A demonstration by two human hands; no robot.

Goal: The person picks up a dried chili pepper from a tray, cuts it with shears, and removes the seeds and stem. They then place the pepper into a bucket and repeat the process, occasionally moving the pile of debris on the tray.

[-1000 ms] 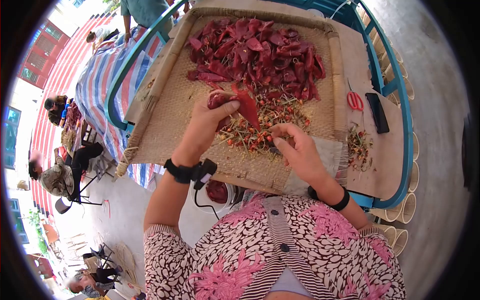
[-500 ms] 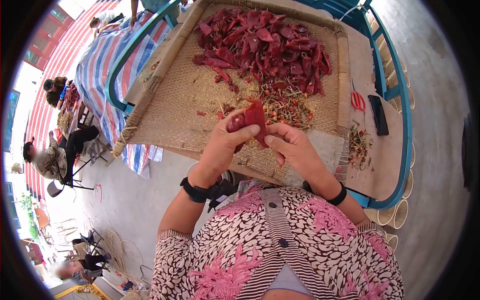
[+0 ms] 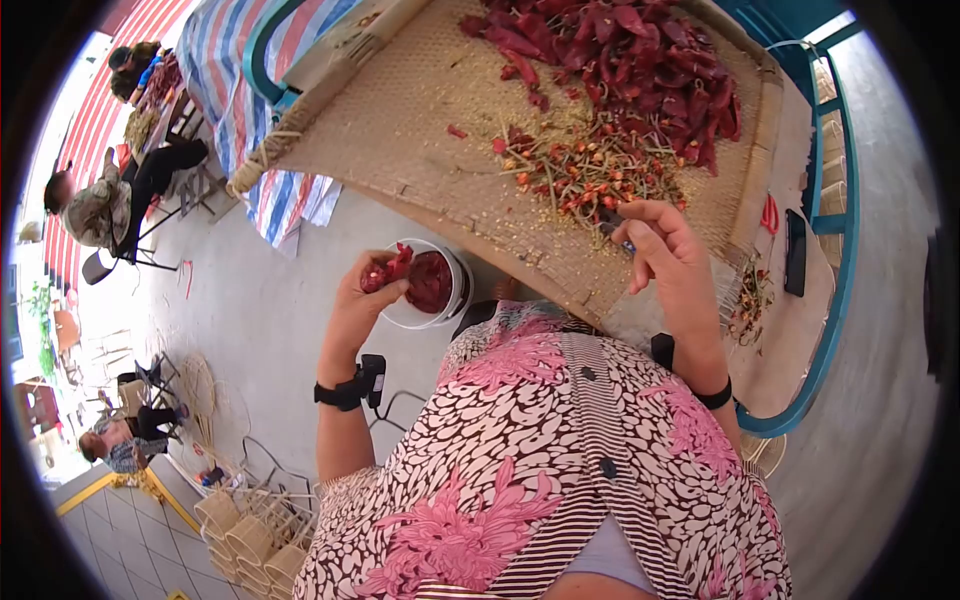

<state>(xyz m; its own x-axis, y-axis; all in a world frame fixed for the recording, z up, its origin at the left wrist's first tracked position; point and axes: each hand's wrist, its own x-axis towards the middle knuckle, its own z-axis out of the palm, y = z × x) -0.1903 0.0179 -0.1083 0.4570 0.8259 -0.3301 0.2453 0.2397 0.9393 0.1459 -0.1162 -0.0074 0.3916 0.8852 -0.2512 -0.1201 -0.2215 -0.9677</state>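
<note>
My left hand (image 3: 350, 308) is closed around dried red chili peppers (image 3: 398, 262), held at the left rim of a white bucket (image 3: 462, 290). Inside the bucket lie more red pepper pieces (image 3: 430, 283). Above the front edge of a woven tray (image 3: 400, 150), my right hand (image 3: 672, 262) is curled with its fingers pinched. Something small and dark shows at those fingertips, too unclear to name. Beneath them spreads a heap of pepper stems and caps (image 3: 600, 170) with scattered seeds. A large pile of dried red chili peppers (image 3: 630, 50) covers the tray's far side.
Red-handled scissors (image 3: 770, 214) and a black phone (image 3: 795, 252) lie right of the tray, inside a teal metal frame (image 3: 835, 290). Several people sit at the left near a striped tarp (image 3: 225, 60). Woven baskets (image 3: 250, 540) stand at the lower left.
My left hand has moved left and down from the tray to the bucket with the peppers. My right hand has parted from them and shifted right. The view has turned.
</note>
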